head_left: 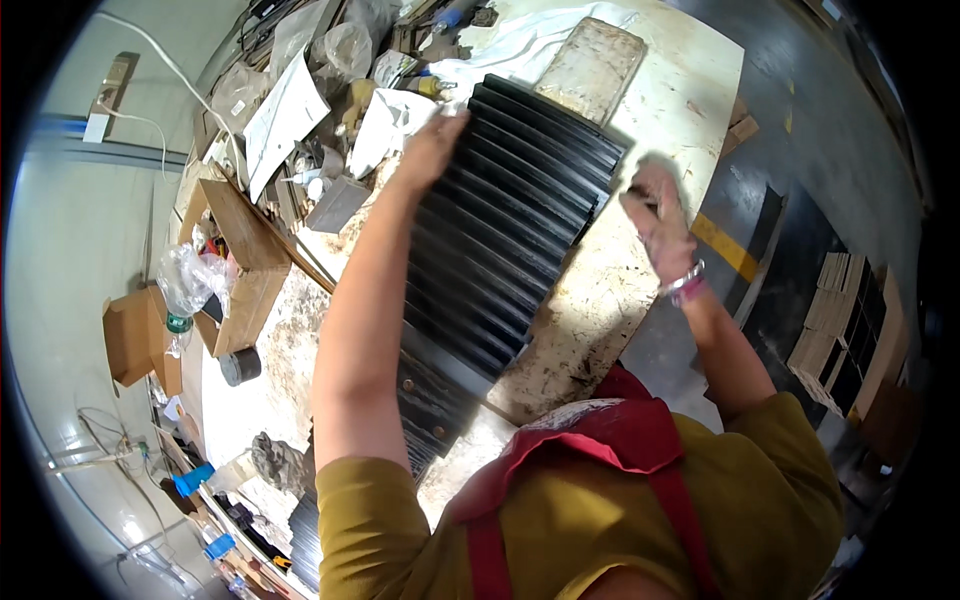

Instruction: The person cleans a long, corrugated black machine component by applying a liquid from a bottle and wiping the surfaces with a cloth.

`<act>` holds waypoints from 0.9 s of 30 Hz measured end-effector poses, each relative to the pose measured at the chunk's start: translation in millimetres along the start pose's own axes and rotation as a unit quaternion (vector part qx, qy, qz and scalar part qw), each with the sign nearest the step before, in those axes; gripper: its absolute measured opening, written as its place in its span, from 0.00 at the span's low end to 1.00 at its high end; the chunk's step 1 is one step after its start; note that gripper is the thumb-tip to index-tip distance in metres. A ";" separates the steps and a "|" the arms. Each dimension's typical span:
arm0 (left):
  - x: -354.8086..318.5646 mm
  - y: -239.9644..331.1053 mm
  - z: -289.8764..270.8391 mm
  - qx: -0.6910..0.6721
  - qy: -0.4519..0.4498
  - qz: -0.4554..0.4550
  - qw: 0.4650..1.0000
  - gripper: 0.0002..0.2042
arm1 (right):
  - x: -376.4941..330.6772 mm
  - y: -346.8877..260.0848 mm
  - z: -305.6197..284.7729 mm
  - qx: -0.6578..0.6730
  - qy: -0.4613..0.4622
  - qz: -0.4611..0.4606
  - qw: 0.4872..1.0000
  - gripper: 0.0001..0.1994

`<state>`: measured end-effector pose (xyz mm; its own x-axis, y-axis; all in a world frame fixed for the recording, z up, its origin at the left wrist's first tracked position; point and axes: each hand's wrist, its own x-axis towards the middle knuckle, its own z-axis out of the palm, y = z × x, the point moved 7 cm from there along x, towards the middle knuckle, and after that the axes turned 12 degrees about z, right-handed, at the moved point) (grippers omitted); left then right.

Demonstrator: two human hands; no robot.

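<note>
A black pleated bellows cover [510, 210] lies slantwise across the worktable, its ridges running side to side. My left hand [435, 150] is at its far left edge, the fingers closed on the rim and partly hidden. Just off the opposite side, my right hand [660, 222] is raised beside the cover, blurred, with thumb and fingers apart and nothing visible in them. Nearer my body, a flat black strip with round holes [425, 395] extends from under the bellows, partly covered by my left forearm.
A stained rectangular board [592, 68] lies beyond the bellows on the worktable [700, 60]. Clutter, a white cloth [390, 125] and an open cardboard box [250, 285] crowd the left. A dark roll [240, 367] stands near the box. Stacked cardboard pieces [830, 320] are at right.
</note>
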<state>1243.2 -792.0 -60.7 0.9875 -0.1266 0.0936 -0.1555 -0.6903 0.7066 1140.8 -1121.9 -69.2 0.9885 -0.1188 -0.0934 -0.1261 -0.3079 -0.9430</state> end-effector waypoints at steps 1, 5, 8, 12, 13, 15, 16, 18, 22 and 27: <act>3.6 8.9 12.4 0.085 -0.061 -0.003 0.994 0.31 | 7.9 -9.7 -3.1 0.011 0.044 0.006 0.999 0.25; 8.0 8.1 12.9 0.091 -0.076 -0.008 0.993 0.30 | 47.8 39.0 2.9 0.115 -0.035 -0.017 0.993 0.25; 10.6 8.2 11.6 0.095 -0.112 -0.021 0.989 0.31 | 59.9 46.4 13.1 0.210 -0.100 0.065 0.971 0.23; 16.8 10.8 8.6 0.068 -0.039 0.000 0.997 0.34 | 47.8 51.2 21.3 0.225 -0.133 0.124 0.957 0.30; 18.7 15.2 1.0 0.034 0.039 0.023 0.998 0.34 | 40.6 52.3 25.7 0.279 -0.161 0.153 0.934 0.33; 22.3 16.1 5.7 0.012 0.048 0.011 0.999 0.34 | 35.2 68.8 20.4 0.390 -0.264 0.120 0.874 0.38; 24.9 19.6 13.2 0.001 0.003 0.028 1.000 0.34 | 29.4 59.7 16.7 0.347 -0.264 0.119 0.892 0.37; 21.6 21.3 23.5 0.110 -0.050 0.027 0.992 0.30 | 31.7 60.3 17.7 0.349 -0.232 0.173 0.891 0.39; 26.6 32.5 26.9 0.137 -0.072 0.008 0.988 0.27 | 35.1 45.2 16.5 0.287 -0.210 0.172 0.919 0.41; 22.4 12.5 25.7 0.142 -0.044 0.009 0.989 0.26 | 45.9 66.8 20.3 0.218 -0.287 0.139 0.923 0.41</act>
<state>1262.7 -821.8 -67.9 0.9806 -0.1933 0.0333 -0.1854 -0.8579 0.4792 1179.5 -1128.8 -142.9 0.8206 0.4211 -0.3863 -0.4590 0.0830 -0.8846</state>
